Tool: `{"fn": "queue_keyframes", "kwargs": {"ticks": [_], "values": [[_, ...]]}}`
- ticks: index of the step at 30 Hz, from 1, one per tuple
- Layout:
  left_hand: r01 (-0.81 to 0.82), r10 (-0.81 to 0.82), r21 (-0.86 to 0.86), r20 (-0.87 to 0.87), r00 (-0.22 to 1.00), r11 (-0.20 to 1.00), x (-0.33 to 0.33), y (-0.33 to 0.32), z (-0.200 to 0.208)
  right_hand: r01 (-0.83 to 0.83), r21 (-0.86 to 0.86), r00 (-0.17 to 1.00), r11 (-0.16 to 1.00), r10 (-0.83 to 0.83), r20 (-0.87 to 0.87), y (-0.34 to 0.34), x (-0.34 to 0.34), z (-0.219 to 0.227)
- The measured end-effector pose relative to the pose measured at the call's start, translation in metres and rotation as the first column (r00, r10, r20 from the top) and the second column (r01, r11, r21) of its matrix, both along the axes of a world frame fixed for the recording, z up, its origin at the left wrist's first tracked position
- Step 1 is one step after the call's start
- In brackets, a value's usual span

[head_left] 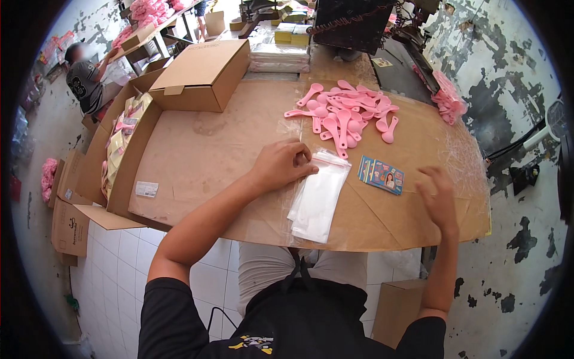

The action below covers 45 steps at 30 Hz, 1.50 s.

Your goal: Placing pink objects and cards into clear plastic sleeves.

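A stack of clear plastic bags [318,200] lies in front of me, its upper end marked by a red strip. My left hand [282,165] is curled at the upper left corner of the stack, thumb and finger closed on the edge of a plastic bag. To the right of the bags, several blue printed cards [382,175] lie fanned out. My right hand [438,196] hangs just right of the cards, slightly blurred, fingers apart and nothing in it. Beyond the bags and cards, a loose heap of pink plastic spoons [353,110] covers part of the cardboard tabletop [209,140].
A closed cardboard box [200,72] stands at the back left. Beside it, an open box [134,161] holds packed items. Wrapped stacks [280,57] and a dark machine [350,24] stand at the back. Another person [86,81] sits far left. Pink plastic packs [448,99] hang at right.
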<state>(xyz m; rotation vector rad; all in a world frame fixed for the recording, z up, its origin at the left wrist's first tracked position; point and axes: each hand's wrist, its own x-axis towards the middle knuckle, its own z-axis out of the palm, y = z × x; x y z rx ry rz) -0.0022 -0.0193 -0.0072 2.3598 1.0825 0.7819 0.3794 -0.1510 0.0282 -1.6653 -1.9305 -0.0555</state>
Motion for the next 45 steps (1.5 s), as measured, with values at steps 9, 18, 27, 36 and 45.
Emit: {"fn": "queue_keyframes", "kwargs": {"ticks": [9,18,27,36,45], "values": [[0.005,0.005,-0.083,0.113,0.994,0.997,0.000,0.002,-0.003,-0.056,-0.243,0.993,0.968,0.027,-0.118,0.054,-0.027,-0.022],[0.000,0.051,-0.224,0.224,0.973,0.975,-0.002,-0.001,-0.001,-0.064,-0.201,0.969,0.977,0.013,-0.245,0.053,-0.031,-0.021],[0.235,-0.180,-0.073,0.440,0.880,0.969,-0.002,0.002,-0.006,-0.099,-0.026,0.978,0.995,0.093,-0.187,0.055,-0.044,-0.001],[0.466,0.009,-0.552,0.652,0.758,0.691,0.003,-0.007,0.008,-0.472,-0.154,0.760,0.868,0.313,-0.570,0.101,-0.110,0.028],[0.423,0.008,-0.584,0.592,0.806,0.693,0.009,-0.012,0.009,-0.533,-0.069,0.719,0.844,0.408,-0.563,0.104,-0.113,0.003]]}}
